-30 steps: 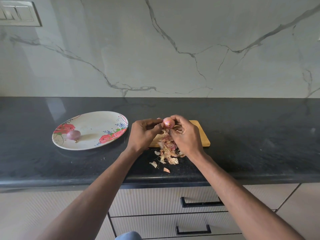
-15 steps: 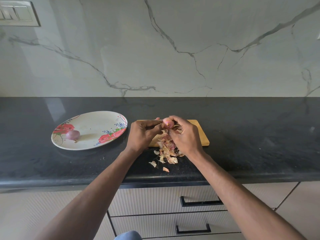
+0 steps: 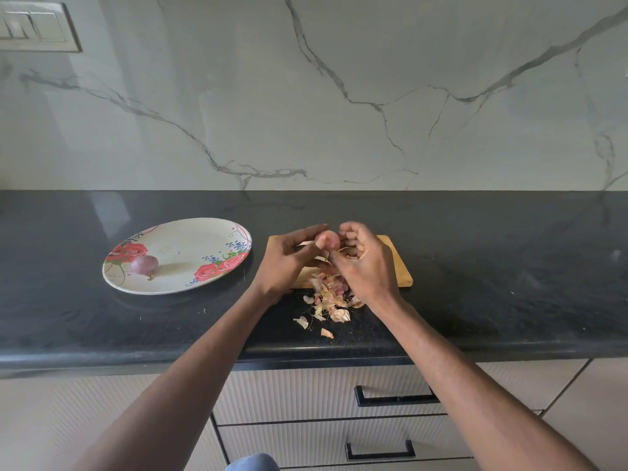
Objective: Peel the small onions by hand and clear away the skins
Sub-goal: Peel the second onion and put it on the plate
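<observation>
A small pink onion (image 3: pixel 327 240) is held above the wooden cutting board (image 3: pixel 399 266) between both hands. My left hand (image 3: pixel 289 263) pinches it from the left with thumb and fingers. My right hand (image 3: pixel 365 263) has curled fingers at the onion's right side, pinching at its skin; motion blur hides the exact contact. A heap of dry onion skins (image 3: pixel 331 300) lies on the board's near edge and spills onto the black counter. Another purple onion (image 3: pixel 145 265) lies on the flowered plate (image 3: pixel 204 239) at the left.
The black counter (image 3: pixel 509 283) runs the full width, backed by a marble wall. Its front edge lies just below the loose skins. Drawers with black handles (image 3: pixel 394 399) sit beneath. A switch panel (image 3: pixel 34 27) is on the wall at upper left.
The fingers of my right hand have lifted and shifted at the onion's right side. The onion stays above the board and the left hand keeps its hold.
</observation>
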Tool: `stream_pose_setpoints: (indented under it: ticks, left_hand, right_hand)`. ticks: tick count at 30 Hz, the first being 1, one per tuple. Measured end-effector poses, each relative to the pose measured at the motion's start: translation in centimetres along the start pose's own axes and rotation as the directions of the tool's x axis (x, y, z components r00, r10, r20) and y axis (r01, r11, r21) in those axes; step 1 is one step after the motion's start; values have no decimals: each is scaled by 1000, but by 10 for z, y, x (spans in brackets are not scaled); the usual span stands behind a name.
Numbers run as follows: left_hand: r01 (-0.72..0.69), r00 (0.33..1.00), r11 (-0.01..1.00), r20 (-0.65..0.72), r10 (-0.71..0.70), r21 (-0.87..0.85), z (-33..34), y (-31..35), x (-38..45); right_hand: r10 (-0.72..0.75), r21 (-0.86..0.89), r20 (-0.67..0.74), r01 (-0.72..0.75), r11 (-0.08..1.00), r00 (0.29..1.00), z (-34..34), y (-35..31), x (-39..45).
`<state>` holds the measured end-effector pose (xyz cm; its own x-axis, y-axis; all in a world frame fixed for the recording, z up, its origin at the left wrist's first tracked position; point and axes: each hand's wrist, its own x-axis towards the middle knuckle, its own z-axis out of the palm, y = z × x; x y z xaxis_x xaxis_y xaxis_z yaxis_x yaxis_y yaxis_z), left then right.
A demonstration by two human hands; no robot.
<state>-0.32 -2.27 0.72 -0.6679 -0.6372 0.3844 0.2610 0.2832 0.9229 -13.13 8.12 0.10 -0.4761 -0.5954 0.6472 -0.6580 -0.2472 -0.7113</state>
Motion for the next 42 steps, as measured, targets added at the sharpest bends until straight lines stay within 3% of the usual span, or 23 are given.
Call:
stream_pose_setpoints:
  ticks: [4,9,16,21,29,42]
  left_hand:
    - [70,996,984,63,-61,-164,-2,4,1]
    - [111,994,950,39,-104,-291,-2,8,0]
    - [140,990,947,65,-126,-290,-1,6,0]
    - [103,995,977,33,-98,-185,0,3,0]
    - [74,997,988,15,-73,-136,3,4,-2]
    - [89,996,987,34,-86,-132,1,6,-4]
  right_hand:
    - [27,76,-14,-26,997,1000,-1,0,0]
    - [17,30,-47,-16,999,999,-4,2,3]
    - [185,137,-42,-177,974,982,-4,1,4]
    - [306,209,-23,-295,933,952,-2,2,7]
    - [208,123,-29,-203,971,978,-3,1,3]
    - [231,109,-40,-226,968,972,-3,-3,2]
